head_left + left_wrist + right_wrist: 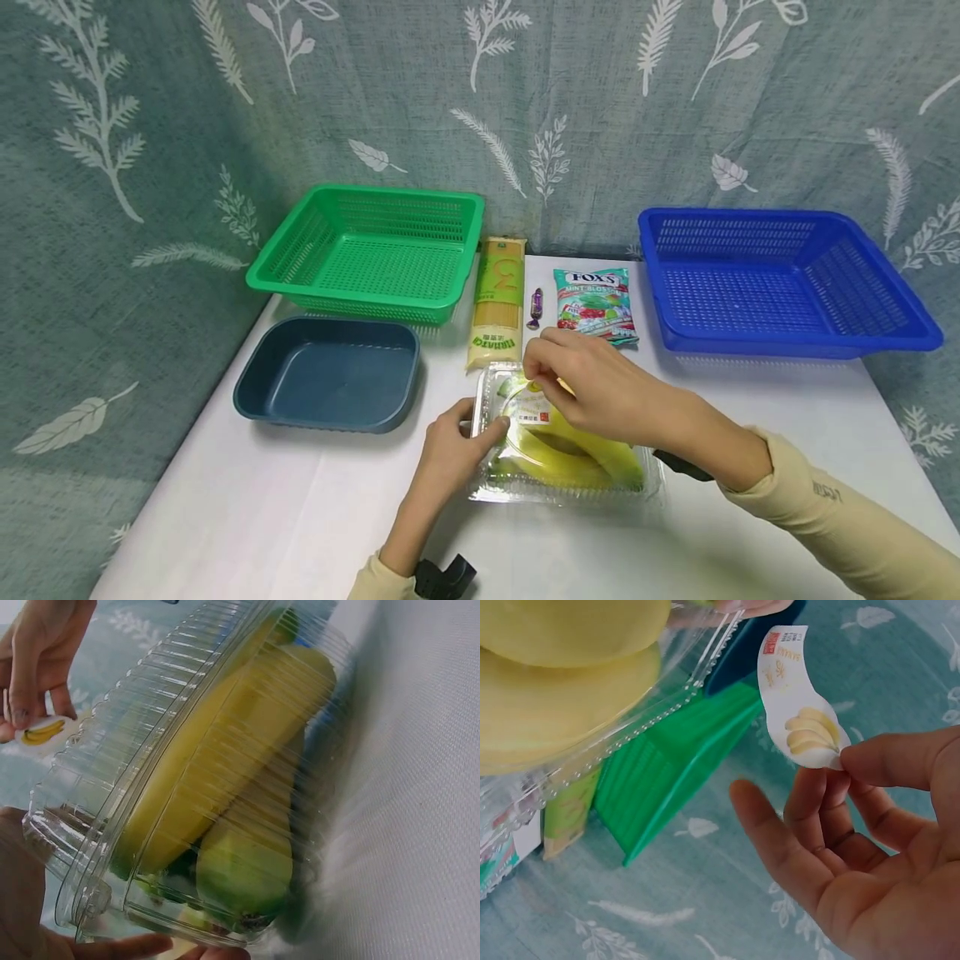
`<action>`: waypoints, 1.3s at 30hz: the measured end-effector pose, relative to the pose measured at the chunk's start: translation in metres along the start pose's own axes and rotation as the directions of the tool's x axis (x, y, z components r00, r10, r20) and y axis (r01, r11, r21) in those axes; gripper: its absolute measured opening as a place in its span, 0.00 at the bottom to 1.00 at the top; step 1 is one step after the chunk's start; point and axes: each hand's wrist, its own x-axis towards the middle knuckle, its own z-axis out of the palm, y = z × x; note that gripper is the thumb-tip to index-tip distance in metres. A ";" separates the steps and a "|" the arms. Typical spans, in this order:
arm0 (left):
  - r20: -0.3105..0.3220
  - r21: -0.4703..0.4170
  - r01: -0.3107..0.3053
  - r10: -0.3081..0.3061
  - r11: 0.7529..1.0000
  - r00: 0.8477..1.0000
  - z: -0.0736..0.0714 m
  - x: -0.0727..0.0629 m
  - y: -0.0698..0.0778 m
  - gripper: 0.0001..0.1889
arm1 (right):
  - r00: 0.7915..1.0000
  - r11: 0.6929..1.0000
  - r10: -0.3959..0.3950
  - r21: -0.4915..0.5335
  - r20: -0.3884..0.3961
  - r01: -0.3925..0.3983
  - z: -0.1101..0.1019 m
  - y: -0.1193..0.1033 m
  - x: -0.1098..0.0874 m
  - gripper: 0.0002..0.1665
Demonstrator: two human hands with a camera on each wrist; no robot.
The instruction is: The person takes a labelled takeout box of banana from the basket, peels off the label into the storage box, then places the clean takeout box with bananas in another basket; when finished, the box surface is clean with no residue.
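Observation:
A clear plastic clamshell box [487,492] with yellow bananas [217,750] inside lies near the middle of the table. My left hand [450,450] grips its left side, thumb on the lid and fingers round the edge. Above the lid, my right hand [600,387] pinches one end of a white label sticker [799,712] between thumb and fingers. The label has a banana picture and red print, and it bends up from the lid. Whether its other end still sticks to the box, I cannot tell.
Behind the box lie a pack of noodles [498,304], a purple wrapped candy [536,308] and a Fox's candy bag [596,304]. To the left stand a green basket [360,302] and a dark blue tub [330,421]. A blue basket [757,343] is at the back right.

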 end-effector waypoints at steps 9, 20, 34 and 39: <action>0.017 -0.015 -0.022 0.022 1.000 1.000 -0.003 0.002 -0.003 0.27 | 0.998 0.996 0.063 0.058 0.026 -0.064 0.001 0.001 0.009 0.10; -0.075 0.092 -0.078 0.085 0.993 0.994 -0.039 -0.015 0.018 0.30 | 0.999 0.993 0.038 0.111 0.002 -0.038 0.003 0.001 0.022 0.10; -0.433 0.293 -0.229 0.342 0.928 0.834 -0.148 -0.031 0.006 0.16 | 1.000 0.980 -0.022 0.196 -0.019 0.026 0.012 0.004 0.049 0.09; -0.550 0.393 -0.130 0.346 0.910 0.761 -0.190 -0.027 -0.014 0.16 | 0.999 0.973 -0.028 0.228 0.021 0.022 0.023 0.001 0.065 0.07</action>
